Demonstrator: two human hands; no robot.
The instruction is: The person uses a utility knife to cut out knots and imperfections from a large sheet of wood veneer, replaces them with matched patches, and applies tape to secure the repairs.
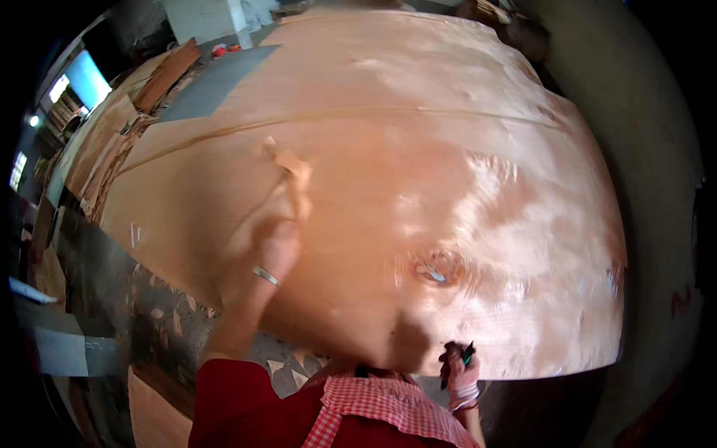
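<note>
A large sheet of thin wood veneer [336, 216] spreads out in front of me, wavy and shiny on its right side. Over its left part reaches my left hand [280, 243], smeared by motion, with a metal bracelet at the wrist. A curled, torn veneer strip [299, 175] trails from its closed fingers. At the near edge of the sheet, my right hand [464, 377], in a pale glove with dark fingers, is closed on a small dark and green tool [468, 354]; its kind is unclear. Between the hands and further right, a knot hole [439, 269] breaks the sheet.
A brownish seam [299, 118] crosses the sheet. Beyond it at the left lies a grey panel [216, 81], near stacked veneer pieces [104, 153]. Wood scraps [177, 321] litter the grey surface below the sheet's left edge. A pale wall [650, 149] rises along the right.
</note>
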